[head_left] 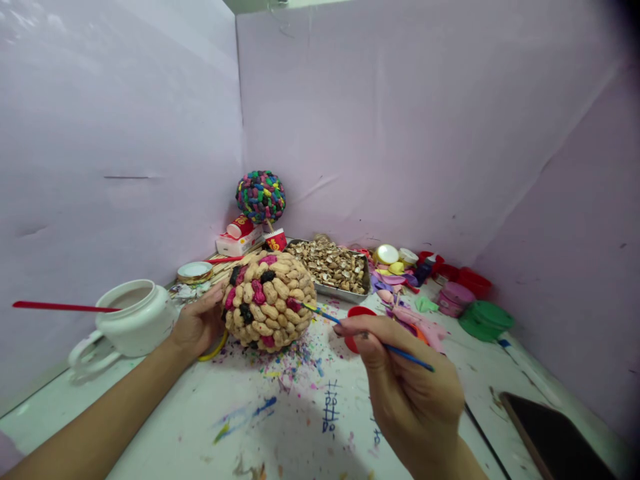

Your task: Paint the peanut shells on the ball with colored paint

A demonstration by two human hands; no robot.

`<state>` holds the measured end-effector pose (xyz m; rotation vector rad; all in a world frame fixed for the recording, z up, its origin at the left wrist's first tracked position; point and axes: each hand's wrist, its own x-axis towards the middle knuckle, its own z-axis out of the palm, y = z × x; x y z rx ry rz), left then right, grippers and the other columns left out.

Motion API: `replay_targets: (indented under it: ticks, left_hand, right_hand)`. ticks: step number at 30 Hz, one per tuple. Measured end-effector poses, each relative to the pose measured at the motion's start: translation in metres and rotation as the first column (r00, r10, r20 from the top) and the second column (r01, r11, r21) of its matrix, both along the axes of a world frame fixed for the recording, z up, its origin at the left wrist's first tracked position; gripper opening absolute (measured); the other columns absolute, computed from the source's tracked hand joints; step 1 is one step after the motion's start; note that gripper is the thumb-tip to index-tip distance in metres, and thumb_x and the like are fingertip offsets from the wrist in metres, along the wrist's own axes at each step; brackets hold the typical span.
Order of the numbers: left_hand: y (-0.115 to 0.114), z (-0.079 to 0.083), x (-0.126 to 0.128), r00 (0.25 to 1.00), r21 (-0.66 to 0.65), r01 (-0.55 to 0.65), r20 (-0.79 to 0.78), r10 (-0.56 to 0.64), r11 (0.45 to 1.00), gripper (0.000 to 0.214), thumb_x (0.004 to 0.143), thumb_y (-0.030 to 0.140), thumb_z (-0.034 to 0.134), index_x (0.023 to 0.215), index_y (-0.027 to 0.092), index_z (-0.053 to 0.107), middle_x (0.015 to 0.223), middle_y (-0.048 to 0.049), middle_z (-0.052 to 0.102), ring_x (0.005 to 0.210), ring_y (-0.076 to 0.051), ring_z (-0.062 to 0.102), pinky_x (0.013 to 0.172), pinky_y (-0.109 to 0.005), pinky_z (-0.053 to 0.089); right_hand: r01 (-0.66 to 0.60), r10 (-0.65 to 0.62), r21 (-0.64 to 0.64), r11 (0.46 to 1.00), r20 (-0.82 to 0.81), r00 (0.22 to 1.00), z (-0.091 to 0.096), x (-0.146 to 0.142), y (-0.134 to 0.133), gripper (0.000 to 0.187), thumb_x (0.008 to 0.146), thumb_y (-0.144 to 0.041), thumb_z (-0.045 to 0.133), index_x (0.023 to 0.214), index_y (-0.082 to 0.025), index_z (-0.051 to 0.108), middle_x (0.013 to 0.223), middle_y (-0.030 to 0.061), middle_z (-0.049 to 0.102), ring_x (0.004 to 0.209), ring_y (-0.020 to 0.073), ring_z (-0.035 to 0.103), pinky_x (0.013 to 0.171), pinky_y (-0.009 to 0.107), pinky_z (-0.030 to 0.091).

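Note:
A ball covered in peanuts [277, 293] sits at the middle of the table, most shells bare, some painted magenta or black. My left hand [200, 320] is curved against its left side, with the fingertips hidden behind it. In my right hand [410, 387] a blue paintbrush [325, 313] is pinched between thumb and fingers. Its tip touches a magenta peanut on the ball's right side. Just behind my right fingers stands a red cup [357, 327], partly covered by the hand.
A white mug [133, 317] with a red stick [65, 307] stands at left. Behind are a metal tray [345, 293] of peanut shells and a finished-looking multicoloured peanut ball [261, 197]. Paint tubs [485, 320] and balloons [420, 320] lie right, above a dark phone [555, 437]. Walls enclose the table.

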<state>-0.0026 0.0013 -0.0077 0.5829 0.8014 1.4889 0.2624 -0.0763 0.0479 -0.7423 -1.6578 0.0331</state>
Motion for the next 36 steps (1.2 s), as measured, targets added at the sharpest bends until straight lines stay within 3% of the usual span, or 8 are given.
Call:
replay_targets:
  ticks: [8,15,18,22,25,29,33,36]
  left_hand:
    - [0.002,0.003,0.001,0.996,-0.029,-0.001,0.092,0.004,1.000,0.044,0.066,0.017,0.065,0.109,0.024,0.071,0.108,-0.0074,0.078,0.117,-0.036,0.063,0.096,-0.051,0.054]
    - [0.000,0.006,-0.001,0.996,-0.120,-0.025,0.082,0.035,0.993,0.048,0.067,0.012,0.061,0.114,0.019,0.068,0.106,-0.0096,0.078,0.111,-0.035,0.067,0.093,-0.050,0.055]
    - [0.001,0.004,-0.002,0.996,-0.119,-0.008,0.089,0.018,0.993,0.047,0.066,0.013,0.063,0.112,0.016,0.069,0.103,-0.0107,0.078,0.110,-0.036,0.067,0.091,-0.049,0.056]
    - [0.004,-0.002,-0.006,0.995,-0.040,0.061,0.084,-0.057,0.997,0.044,0.064,0.015,0.068,0.108,0.016,0.069,0.106,-0.0109,0.077,0.111,-0.036,0.066,0.094,-0.049,0.053]
    - [0.005,-0.007,-0.008,0.993,0.016,0.110,0.037,-0.111,0.994,0.037,0.065,0.019,0.070,0.102,0.018,0.071,0.106,-0.0085,0.078,0.112,-0.035,0.065,0.096,-0.049,0.051]
    - [0.005,-0.011,-0.011,0.989,0.053,0.148,0.005,-0.149,0.988,0.033,0.066,0.022,0.069,0.100,0.021,0.072,0.104,-0.0071,0.078,0.110,-0.034,0.066,0.095,-0.047,0.050]
    - [0.002,-0.012,-0.011,0.984,0.088,0.176,-0.020,-0.175,0.980,0.037,0.071,0.022,0.068,0.108,0.021,0.071,0.108,-0.0064,0.077,0.110,-0.031,0.065,0.095,-0.042,0.048]
    - [0.002,-0.013,-0.012,0.983,0.103,0.186,-0.022,-0.184,0.977,0.040,0.071,0.020,0.068,0.111,0.020,0.069,0.111,-0.0071,0.076,0.110,-0.031,0.065,0.094,-0.040,0.048]
  right_hand:
    - [0.134,-0.143,-0.056,0.989,-0.235,0.961,0.003,0.011,0.001,0.019,0.092,-0.016,0.056,0.099,-0.027,0.070,0.077,-0.0032,0.075,0.070,0.0112,0.072,0.059,0.019,0.058]
    - [0.169,-0.176,-0.052,0.984,-0.234,0.956,0.006,0.019,0.005,0.017,0.093,-0.018,0.056,0.094,-0.025,0.072,0.074,-0.0041,0.074,0.066,0.0096,0.071,0.064,0.019,0.056]
    - [0.248,-0.262,-0.089,0.965,-0.236,0.936,0.008,0.028,0.007,0.017,0.093,-0.027,0.057,0.087,-0.023,0.072,0.072,-0.0022,0.075,0.066,0.0119,0.071,0.068,0.022,0.055]
    - [0.397,-0.418,-0.183,0.899,-0.094,0.904,0.014,0.047,0.016,0.031,0.089,-0.044,0.059,0.075,-0.019,0.073,0.069,0.0032,0.076,0.063,0.0166,0.072,0.059,0.024,0.053]
    - [0.463,-0.460,-0.299,0.834,0.087,0.884,0.019,0.057,0.023,0.040,0.084,-0.054,0.056,0.072,-0.019,0.073,0.063,0.0039,0.075,0.052,0.0179,0.069,0.049,0.025,0.049]
    - [0.501,-0.434,-0.433,0.749,0.250,0.866,0.017,0.061,0.028,0.047,0.081,-0.061,0.051,0.071,-0.021,0.072,0.060,0.0040,0.074,0.048,0.0199,0.067,0.044,0.027,0.044]
    - [0.525,-0.403,-0.434,0.732,0.345,0.848,0.006,0.062,0.035,0.051,0.083,-0.063,0.045,0.074,-0.021,0.073,0.065,0.0074,0.076,0.057,0.0224,0.070,0.049,0.027,0.045]
    - [0.594,-0.343,-0.443,0.671,0.525,0.779,-0.005,0.064,0.045,0.050,0.088,-0.058,0.041,0.069,-0.022,0.071,0.063,0.0084,0.074,0.055,0.0215,0.067,0.047,0.026,0.040]
